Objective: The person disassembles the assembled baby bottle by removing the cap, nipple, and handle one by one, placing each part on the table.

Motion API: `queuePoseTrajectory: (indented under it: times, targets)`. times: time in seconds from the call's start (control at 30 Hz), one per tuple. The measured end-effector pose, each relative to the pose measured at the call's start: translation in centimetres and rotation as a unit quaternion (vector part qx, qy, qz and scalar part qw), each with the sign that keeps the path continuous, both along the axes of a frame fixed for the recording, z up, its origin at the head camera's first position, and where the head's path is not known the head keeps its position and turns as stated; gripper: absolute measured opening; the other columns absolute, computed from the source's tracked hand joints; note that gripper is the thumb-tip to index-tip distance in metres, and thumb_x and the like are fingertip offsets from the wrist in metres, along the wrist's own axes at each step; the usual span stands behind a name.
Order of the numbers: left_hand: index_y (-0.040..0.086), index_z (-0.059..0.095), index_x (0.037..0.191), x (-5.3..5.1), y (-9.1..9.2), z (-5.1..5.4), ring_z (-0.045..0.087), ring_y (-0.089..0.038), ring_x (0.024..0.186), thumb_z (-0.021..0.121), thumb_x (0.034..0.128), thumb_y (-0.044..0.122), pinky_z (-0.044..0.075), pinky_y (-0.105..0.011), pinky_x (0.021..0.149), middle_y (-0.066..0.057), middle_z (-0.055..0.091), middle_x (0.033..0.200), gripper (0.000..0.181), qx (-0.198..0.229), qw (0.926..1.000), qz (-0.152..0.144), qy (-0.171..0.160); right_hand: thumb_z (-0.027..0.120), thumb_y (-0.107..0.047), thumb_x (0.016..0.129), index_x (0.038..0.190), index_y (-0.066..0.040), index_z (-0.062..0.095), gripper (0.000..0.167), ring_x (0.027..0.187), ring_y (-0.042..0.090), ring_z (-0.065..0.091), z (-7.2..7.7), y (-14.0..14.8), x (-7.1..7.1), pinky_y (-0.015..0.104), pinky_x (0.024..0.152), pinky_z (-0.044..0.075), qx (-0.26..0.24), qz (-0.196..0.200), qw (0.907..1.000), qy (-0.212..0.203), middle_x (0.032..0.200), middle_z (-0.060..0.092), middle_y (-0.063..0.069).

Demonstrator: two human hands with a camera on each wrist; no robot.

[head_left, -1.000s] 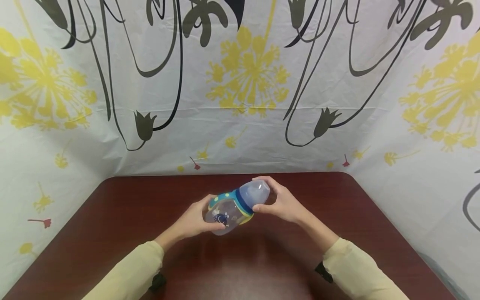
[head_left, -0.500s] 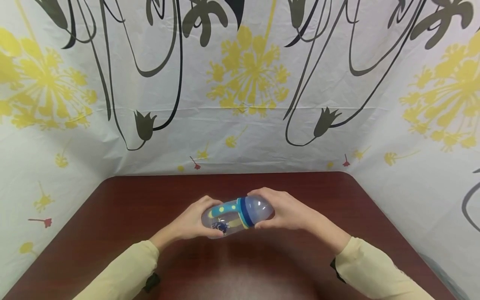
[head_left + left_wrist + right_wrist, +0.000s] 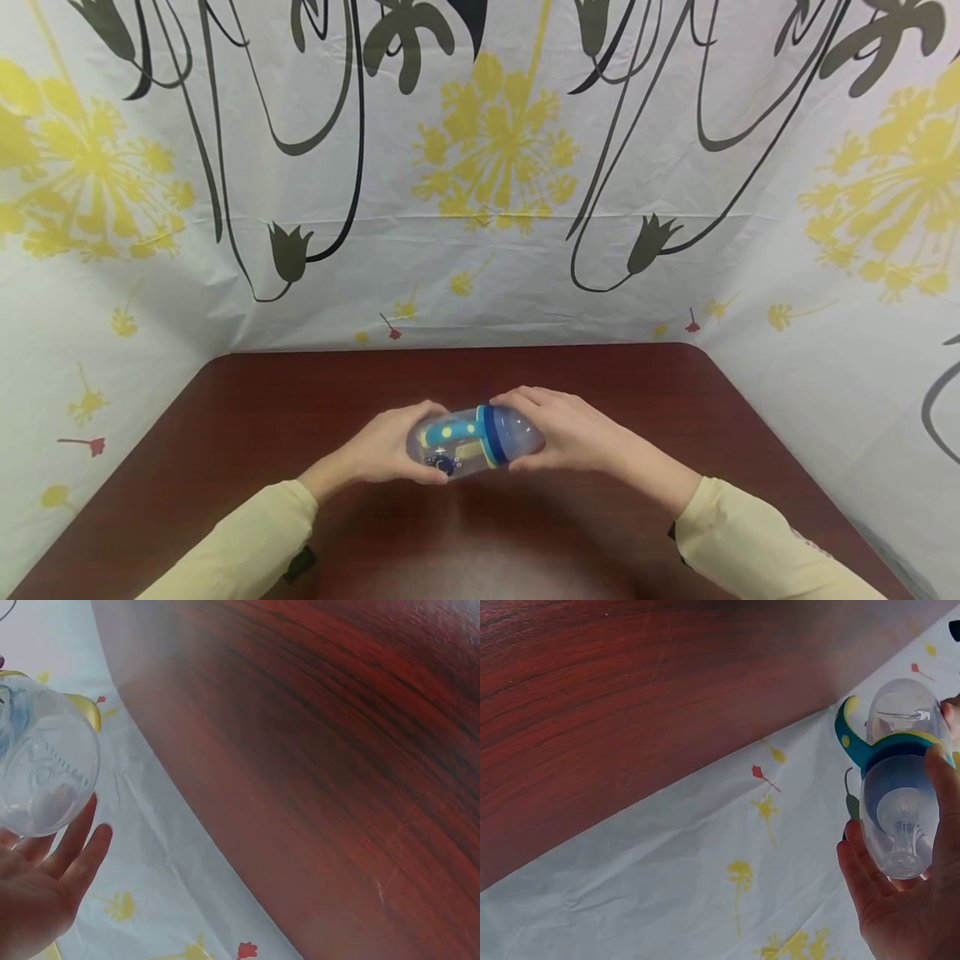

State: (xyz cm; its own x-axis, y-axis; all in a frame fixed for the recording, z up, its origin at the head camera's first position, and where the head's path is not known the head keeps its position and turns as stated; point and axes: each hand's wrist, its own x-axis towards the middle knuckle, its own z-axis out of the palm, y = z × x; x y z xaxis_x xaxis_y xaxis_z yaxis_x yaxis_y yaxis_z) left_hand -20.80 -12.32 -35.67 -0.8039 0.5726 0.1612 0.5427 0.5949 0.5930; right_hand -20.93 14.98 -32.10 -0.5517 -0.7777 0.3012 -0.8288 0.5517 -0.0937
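Note:
A clear baby bottle (image 3: pixel 468 446) with a blue collar, teal handles dotted yellow and a domed see-through cap (image 3: pixel 519 433) is held tilted nearly sideways above the table. My left hand (image 3: pixel 393 443) grips the base end, thumb on the near side. Around the cap my right hand (image 3: pixel 558 429) curls its fingers and thumb. In the left wrist view the round bottom of the bottle (image 3: pixel 56 765) rests against the left fingers (image 3: pixel 79 855). The right wrist view shows the nipple (image 3: pixel 906 825) inside the cap and one handle (image 3: pixel 849 735) sticking out.
A dark red wood-grain table (image 3: pixel 375 375) with rounded far corners lies under the hands. White cloth (image 3: pixel 480 308) printed with yellow, grey and red flowers hangs behind it and along both sides.
The bottle has swung from a steep tilt to nearly level and dropped slightly. My right hand has moved lower and further over the cap; the left keeps its grip on the base.

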Motion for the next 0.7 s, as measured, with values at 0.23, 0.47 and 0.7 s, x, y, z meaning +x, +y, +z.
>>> queuePoseTrajectory:
  times: [0.23, 0.47, 0.7]
  targets:
    - [0.021, 0.047, 0.119, 0.0, 0.0, 0.0, 0.048, -0.007, 0.085, 0.069, 0.0611, 0.058, 0.043, -0.026, 0.068, 0.011, 0.051, 0.099, 0.072, -0.041, 0.9989, -0.024, 0.003, 0.068, -0.056, 0.065, 0.124, -0.019, 0.043, 0.073, 0.08, 0.005, 0.05, -0.6, 0.2, 0.0, 0.022, 0.062, 0.044, 0.009, 0.013, 0.9998, 0.008, 0.106, 0.05, -0.009]
    - [0.019, 0.051, 0.113, -0.2, 0.2, 0.1, 0.049, -0.004, 0.079, 0.066, 0.0606, 0.061, 0.042, -0.025, 0.064, 0.013, 0.051, 0.09, 0.069, -0.083, 0.9949, -0.048, 0.031, 0.065, -0.058, 0.067, 0.123, -0.017, 0.043, 0.072, 0.078, 0.005, 0.051, -0.7, 0.8, -0.1, 0.02, 0.064, 0.044, 0.001, 0.04, 0.9991, -0.016, 0.105, 0.05, -0.007]
    - [0.024, 0.044, 0.115, 0.0, 0.4, 0.4, 0.051, -0.005, 0.074, 0.066, 0.062, 0.06, 0.043, -0.024, 0.06, 0.012, 0.053, 0.085, 0.068, -0.092, 0.9932, -0.064, -0.033, 0.07, -0.051, 0.066, 0.121, -0.014, 0.044, 0.071, 0.08, 0.004, 0.051, -0.7, 1.2, -0.4, 0.015, 0.065, 0.042, -0.019, 0.075, 0.9967, -0.024, 0.108, 0.049, -0.007]
